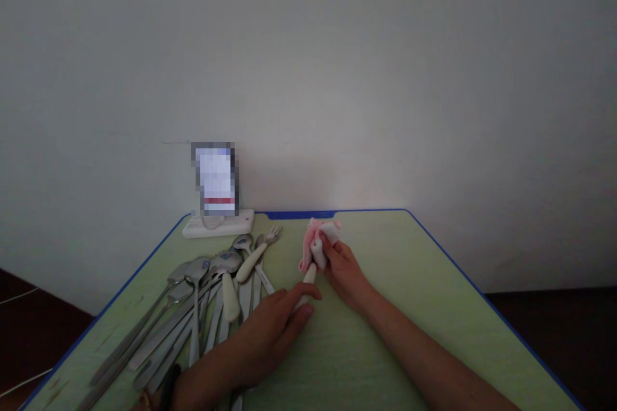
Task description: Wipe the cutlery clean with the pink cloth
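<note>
Just beyond the left hand's (pixel 272 334) fingers, a pale handle (pixel 310 274) runs away and slightly rightward into a pink and white cloth (pixel 308 249). Those fingers are closed around its near end; the right hand (pixel 346 271), nearer the far end, has thumb and fingers pinched on the cloth. What the folds cover cannot be seen. Left of the left fingers, metal spoons (pixel 196 268) and a pale-handled fork (pixel 251 262) lie in a loose heap on the green table (pixel 414 270)
</note>
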Tool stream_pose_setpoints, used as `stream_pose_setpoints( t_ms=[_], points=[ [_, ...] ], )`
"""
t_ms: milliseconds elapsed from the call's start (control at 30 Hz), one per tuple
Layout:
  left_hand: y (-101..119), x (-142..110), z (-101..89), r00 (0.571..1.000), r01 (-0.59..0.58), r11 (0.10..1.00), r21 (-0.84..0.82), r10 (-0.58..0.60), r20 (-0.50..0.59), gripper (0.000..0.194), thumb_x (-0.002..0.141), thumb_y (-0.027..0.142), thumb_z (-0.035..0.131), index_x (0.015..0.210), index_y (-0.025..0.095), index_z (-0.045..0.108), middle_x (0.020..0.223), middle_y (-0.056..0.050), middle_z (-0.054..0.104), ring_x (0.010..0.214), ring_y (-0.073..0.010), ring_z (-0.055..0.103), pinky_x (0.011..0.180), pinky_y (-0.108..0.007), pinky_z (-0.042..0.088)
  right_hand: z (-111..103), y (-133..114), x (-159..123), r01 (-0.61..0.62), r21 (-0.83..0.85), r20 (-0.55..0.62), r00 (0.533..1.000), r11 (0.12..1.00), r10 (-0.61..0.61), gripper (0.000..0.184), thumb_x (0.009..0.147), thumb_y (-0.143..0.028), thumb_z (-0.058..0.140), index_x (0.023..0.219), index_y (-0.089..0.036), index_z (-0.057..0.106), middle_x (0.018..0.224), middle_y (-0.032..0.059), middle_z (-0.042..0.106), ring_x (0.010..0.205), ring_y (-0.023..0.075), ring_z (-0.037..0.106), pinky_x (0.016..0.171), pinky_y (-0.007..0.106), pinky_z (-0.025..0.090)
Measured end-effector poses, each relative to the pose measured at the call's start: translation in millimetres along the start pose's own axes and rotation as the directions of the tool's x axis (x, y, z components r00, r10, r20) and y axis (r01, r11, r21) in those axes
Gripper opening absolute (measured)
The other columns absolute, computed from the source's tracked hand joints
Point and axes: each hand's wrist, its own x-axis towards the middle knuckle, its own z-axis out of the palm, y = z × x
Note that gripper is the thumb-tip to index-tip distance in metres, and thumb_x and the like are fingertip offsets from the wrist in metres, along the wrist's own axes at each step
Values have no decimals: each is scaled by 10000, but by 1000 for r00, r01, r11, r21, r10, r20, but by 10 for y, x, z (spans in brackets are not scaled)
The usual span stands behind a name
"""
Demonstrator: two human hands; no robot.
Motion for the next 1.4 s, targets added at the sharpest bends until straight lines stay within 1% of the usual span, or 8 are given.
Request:
stream_pose_setpoints(
  t_ms=[100, 233, 333, 533, 667, 900, 1200, 1400],
  points=[
    [-16, -3, -9, 1000, 18, 994, -104, -19, -15, 378, 955, 362, 302, 1300, 254, 411, 972, -26, 605, 877, -173, 551, 824, -302, 405, 29, -26, -2, 86, 65, -144, 987, 994, -76, 236, 697, -385, 699, 745, -170, 615, 625, -21, 607, 588, 110, 522, 588, 237, 422],
    [-86, 7, 16, 1000, 17, 959, -283, -23, -21, 435, 961, 383, 265, 1373, 254, 319, 872, -2, 545, 689, -127, 502, 692, -254, 432, 29, -68, 20, 115, 213, -215, 974, 970, -68, 276, 599, -339, 779, 774, -181, 635, 694, -36, 630, 650, 90, 540, 650, 215, 444],
    [-125, 32, 49, 999, -25, 931, -364, 13, -36, 432, 964, 365, 257, 1384, 266, 284, 888, 0, 514, 618, -103, 469, 649, -248, 432, 11, -85, 21, 52, 217, -169, 986, 975, -15, 320, 541, -330, 812, 757, -166, 643, 711, -26, 637, 640, 81, 538, 624, 204, 447],
    [-143, 80, 88, 995, -60, 919, -390, 22, -100, 412, 962, 342, 273, 1360, 278, 187, 927, -6, 506, 549, -78, 464, 583, -239, 426, -23, -101, -19, -104, 155, 34, 994, 982, 100, 295, 584, -307, 793, 763, -132, 637, 710, 8, 638, 636, 104, 556, 625, 252, 472],
    [-157, 97, 87, 993, -63, 915, -398, 16, -120, 388, 961, 332, 276, 1336, 258, 209, 917, -7, 506, 547, -78, 475, 576, -241, 426, -32, -88, 0, -71, 173, -15, 997, 982, 75, 297, 584, -293, 793, 780, -133, 638, 714, 12, 642, 647, 115, 565, 613, 257, 481],
    [-112, 82, 44, 997, -35, 921, -387, 4, -80, 376, 952, 327, 310, 1311, 216, 302, 875, -6, 535, 577, -92, 487, 613, -254, 428, -23, -90, 57, 91, 303, -228, 973, 949, -21, 180, 656, -258, 749, 772, -184, 633, 727, -29, 639, 663, 79, 567, 624, 197, 481],
    [-160, 120, 91, 983, -17, 890, -455, -69, -172, 410, 938, 342, 354, 1331, 232, 314, 765, 25, 538, 496, -79, 472, 533, -224, 408, -62, -110, -9, -69, 194, 46, 997, 979, 61, 234, 647, -276, 759, 794, -144, 632, 705, 1, 634, 638, 105, 563, 606, 240, 494],
    [-158, 102, 86, 987, -10, 916, -400, -54, -149, 421, 939, 351, 361, 1338, 223, 324, 769, 19, 548, 538, -90, 483, 565, -231, 410, -48, -109, 25, -8, 254, -85, 996, 967, 31, 229, 613, -247, 779, 761, -143, 638, 692, -13, 633, 620, 89, 552, 568, 207, 475]
  ],
)
